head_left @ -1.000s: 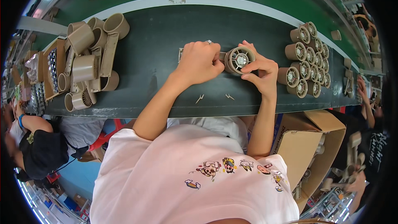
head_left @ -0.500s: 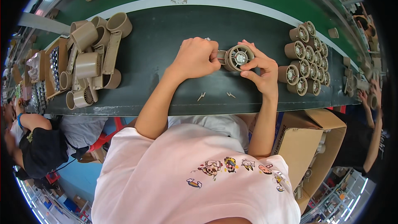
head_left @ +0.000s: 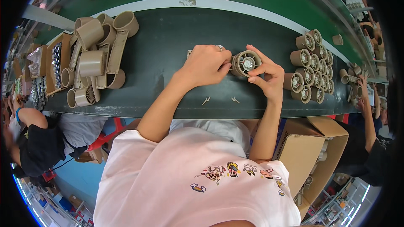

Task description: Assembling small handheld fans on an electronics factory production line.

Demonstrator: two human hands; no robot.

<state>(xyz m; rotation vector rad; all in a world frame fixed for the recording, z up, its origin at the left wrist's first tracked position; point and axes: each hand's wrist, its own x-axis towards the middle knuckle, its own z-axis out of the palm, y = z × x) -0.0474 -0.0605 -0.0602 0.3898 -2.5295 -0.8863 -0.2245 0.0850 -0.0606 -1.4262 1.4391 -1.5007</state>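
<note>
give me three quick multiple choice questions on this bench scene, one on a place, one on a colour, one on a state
1. Where do the finished round housings stand?
A. right of the hands
B. in the cardboard box
C. on the person's lap

2. What colour is the bench top?
A. red
B. dark green
C. white

3. How is the round fan part held?
A. lying untouched
B. between both hands
C. by the left hand alone

Answers: 1 A, they stand in rows right of the right hand. 2 B, the surface is dark green. 3 B, the left hand and right hand both grip it.
</note>
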